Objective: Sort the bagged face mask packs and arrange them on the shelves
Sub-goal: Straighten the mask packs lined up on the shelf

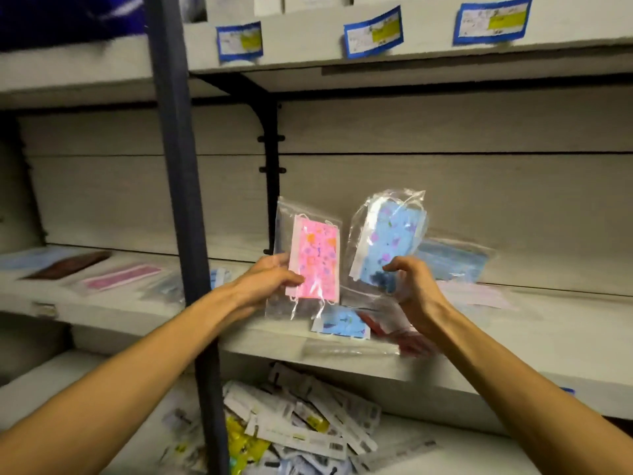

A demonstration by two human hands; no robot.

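here the pink mask pack (313, 260) and the blue mask pack (390, 240) are held upright above the middle shelf (513, 344), likely for comparing prints; left hand (265, 277) pinches the pink, right hand (412, 281) the blue, sorted packs lying below.

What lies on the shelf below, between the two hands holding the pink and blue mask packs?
In the head view, a bagged blue patterned mask pack lies flat on the shelf, below the gap between left hand and right hand.
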